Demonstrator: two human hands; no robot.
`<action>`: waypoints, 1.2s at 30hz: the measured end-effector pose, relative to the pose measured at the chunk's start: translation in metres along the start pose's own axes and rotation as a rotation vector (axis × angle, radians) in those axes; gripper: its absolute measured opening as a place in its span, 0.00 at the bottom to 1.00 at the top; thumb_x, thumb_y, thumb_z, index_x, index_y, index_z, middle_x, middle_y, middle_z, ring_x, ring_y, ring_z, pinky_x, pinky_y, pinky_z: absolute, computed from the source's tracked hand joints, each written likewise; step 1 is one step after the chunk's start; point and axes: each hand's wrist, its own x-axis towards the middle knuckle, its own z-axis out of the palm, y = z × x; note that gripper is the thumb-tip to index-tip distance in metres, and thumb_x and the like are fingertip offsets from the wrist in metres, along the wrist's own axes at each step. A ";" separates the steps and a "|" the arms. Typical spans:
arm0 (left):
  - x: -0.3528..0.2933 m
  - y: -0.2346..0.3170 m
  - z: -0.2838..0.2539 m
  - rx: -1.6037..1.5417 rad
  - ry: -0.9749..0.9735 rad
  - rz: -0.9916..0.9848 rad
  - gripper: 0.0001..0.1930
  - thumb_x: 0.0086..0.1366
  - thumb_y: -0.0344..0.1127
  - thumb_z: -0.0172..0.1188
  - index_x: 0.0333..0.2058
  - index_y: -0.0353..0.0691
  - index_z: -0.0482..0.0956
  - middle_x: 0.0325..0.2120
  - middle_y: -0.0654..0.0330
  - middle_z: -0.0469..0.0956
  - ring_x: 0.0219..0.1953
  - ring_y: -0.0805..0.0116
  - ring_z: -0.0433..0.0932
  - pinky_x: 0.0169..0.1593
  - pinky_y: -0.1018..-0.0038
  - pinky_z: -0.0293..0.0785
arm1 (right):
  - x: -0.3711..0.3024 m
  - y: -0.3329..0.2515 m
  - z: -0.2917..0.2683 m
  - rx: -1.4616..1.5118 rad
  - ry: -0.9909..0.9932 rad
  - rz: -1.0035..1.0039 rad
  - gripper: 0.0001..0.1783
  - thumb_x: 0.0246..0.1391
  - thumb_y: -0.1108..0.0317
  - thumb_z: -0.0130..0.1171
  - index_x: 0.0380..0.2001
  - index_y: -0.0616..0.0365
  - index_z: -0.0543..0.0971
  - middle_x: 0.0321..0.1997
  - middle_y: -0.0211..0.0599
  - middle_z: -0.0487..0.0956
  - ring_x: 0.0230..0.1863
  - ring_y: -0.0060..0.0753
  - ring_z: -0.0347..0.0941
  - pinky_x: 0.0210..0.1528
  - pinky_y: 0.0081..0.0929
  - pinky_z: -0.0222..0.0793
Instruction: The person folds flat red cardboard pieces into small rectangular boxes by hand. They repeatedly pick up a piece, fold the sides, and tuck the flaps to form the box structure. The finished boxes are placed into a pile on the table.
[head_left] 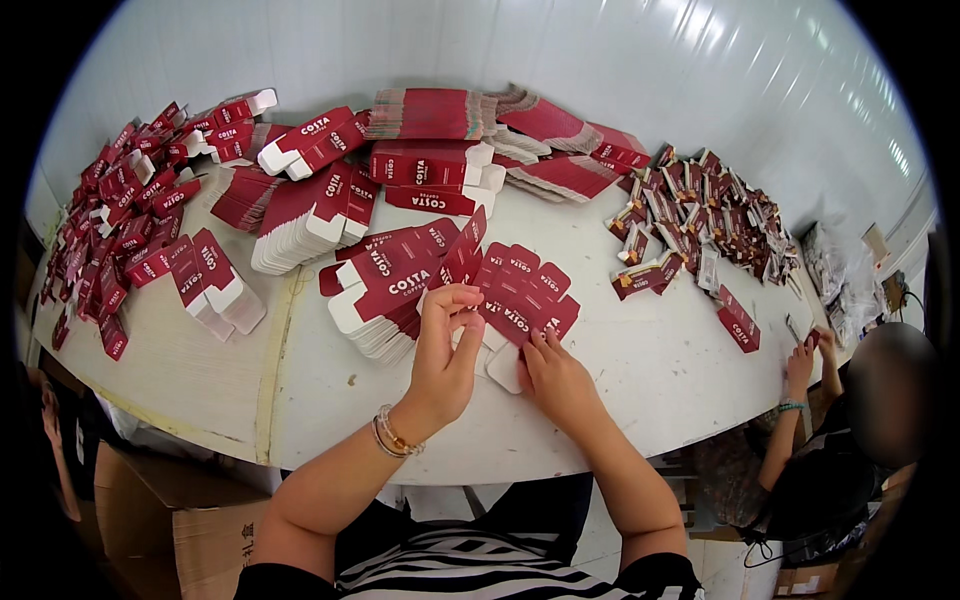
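Observation:
My right hand (556, 378) grips the lower edge of a red, unfolded carton (519, 300) with its fingertips. My left hand (447, 352) is raised just left of that carton, its fingers curved and its thumb apart from them. Nothing shows plainly in its grasp. Behind its fingers a narrow red carton (462, 256) leans at a slant over a fanned stack of flat cartons (385, 275) with white flaps. Part of that stack is hidden behind my left hand and wrist.
Folded red boxes (125, 225) are heaped at the left. Bundles of flat cartons (425, 115) line the back wall. Small wrapped packets (705, 215) form a pile at the right, near a single red box (738, 320). Another person's hands (800, 365) work at the right edge.

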 end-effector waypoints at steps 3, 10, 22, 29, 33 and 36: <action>0.004 0.007 -0.001 0.203 -0.133 0.169 0.24 0.59 0.32 0.55 0.52 0.38 0.57 0.54 0.55 0.58 0.57 0.64 0.59 0.59 0.68 0.54 | -0.008 -0.001 -0.025 0.233 0.209 0.118 0.13 0.49 0.73 0.54 0.39 0.66 0.73 0.42 0.49 0.77 0.38 0.42 0.76 0.39 0.30 0.73; 0.000 0.034 0.010 0.660 -0.310 0.427 0.53 0.34 0.45 0.75 0.57 0.41 0.51 0.56 0.51 0.55 0.61 0.52 0.54 0.62 0.48 0.42 | -0.034 -0.052 -0.090 0.683 0.322 0.176 0.10 0.48 0.79 0.56 0.36 0.61 0.78 0.35 0.39 0.80 0.30 0.27 0.78 0.33 0.21 0.74; -0.011 0.025 -0.004 0.104 -0.494 -0.041 0.39 0.31 0.36 0.78 0.44 0.38 0.67 0.34 0.63 0.74 0.37 0.72 0.74 0.43 0.73 0.72 | -0.027 -0.034 -0.094 1.146 0.212 -0.079 0.30 0.45 0.68 0.59 0.53 0.61 0.64 0.62 0.54 0.59 0.63 0.51 0.54 0.63 0.39 0.48; -0.019 0.018 0.005 -0.678 -0.609 -0.348 0.35 0.43 0.58 0.67 0.43 0.37 0.69 0.31 0.62 0.73 0.35 0.73 0.73 0.37 0.77 0.70 | -0.013 -0.044 -0.055 1.636 0.113 -0.024 0.41 0.43 0.69 0.64 0.59 0.62 0.56 0.60 0.41 0.61 0.62 0.36 0.56 0.61 0.33 0.52; -0.020 0.023 0.007 -0.500 -0.588 -0.377 0.44 0.50 0.67 0.56 0.54 0.36 0.56 0.45 0.62 0.68 0.47 0.74 0.66 0.49 0.74 0.63 | -0.008 -0.040 -0.044 1.786 0.225 0.010 0.43 0.42 0.70 0.66 0.59 0.61 0.54 0.59 0.41 0.61 0.61 0.35 0.56 0.59 0.33 0.55; -0.022 0.018 0.015 -0.414 -0.389 -0.174 0.34 0.60 0.51 0.54 0.56 0.37 0.51 0.48 0.56 0.67 0.50 0.70 0.67 0.50 0.73 0.66 | -0.006 -0.035 -0.041 1.805 0.299 0.058 0.42 0.42 0.72 0.66 0.59 0.61 0.55 0.59 0.41 0.61 0.61 0.35 0.57 0.59 0.34 0.57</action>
